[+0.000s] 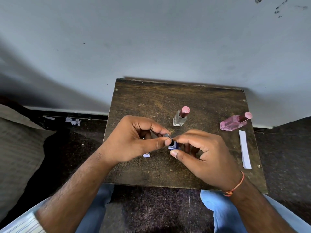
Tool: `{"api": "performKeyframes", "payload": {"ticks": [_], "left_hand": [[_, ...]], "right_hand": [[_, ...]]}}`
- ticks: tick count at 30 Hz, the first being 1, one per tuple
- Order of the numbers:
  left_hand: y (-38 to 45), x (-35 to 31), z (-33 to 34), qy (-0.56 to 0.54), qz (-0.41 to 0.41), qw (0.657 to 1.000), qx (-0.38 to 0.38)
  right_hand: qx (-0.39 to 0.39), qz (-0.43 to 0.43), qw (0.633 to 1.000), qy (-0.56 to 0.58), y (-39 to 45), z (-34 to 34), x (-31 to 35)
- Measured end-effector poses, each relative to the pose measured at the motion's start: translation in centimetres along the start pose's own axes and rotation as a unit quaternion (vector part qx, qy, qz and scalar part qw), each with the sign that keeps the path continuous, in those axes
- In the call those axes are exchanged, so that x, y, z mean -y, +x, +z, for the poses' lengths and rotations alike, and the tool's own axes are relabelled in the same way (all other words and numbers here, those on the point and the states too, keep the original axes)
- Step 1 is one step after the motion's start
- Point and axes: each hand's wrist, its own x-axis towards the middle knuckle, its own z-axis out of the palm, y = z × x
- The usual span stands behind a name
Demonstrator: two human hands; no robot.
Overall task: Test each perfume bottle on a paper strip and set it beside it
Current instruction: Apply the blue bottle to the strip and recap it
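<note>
Left hand (134, 140) pinching clear cap (167, 136), right hand (202, 153) gripping blue bottle (173, 146) — mostly hidden, paper strip (146, 155) half-covered.

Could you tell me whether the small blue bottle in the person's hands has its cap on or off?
Off. The left hand holds the clear cap just above the blue bottle's dark open neck, while the right hand pinches the bottle.

Three perfume bottles (180, 117) (234, 122) (173, 146), two paper strips (244, 149) (146, 155).
</note>
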Motion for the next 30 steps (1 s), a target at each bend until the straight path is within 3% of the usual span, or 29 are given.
{"api": "performKeyframes", "payload": {"ticks": [8,11,17,22,30], "left_hand": [[-0.6,0.0,-2.1,0.133,0.044,0.99,-0.034],[-1.0,0.8,-3.9,0.287,0.006,0.955,-0.076],[-2.0,2.1,-4.0,0.446,-0.009,0.895,-0.025],[-2.3,2.6,-3.3,0.487,-0.008,0.873,-0.011],[-2.7,3.0,-3.5,0.475,-0.023,0.88,0.0]], "right_hand": [[-0.056,0.024,0.998,0.006,1.2,1.4,0.5],[-0.098,0.055,0.994,0.007,1.4,2.1,0.6],[-0.147,0.086,0.985,0.037,2.1,3.7,0.7],[-0.168,0.098,0.979,0.052,3.0,5.2,0.6],[-0.172,0.104,0.979,0.04,4.8,7.1,1.1]]}}
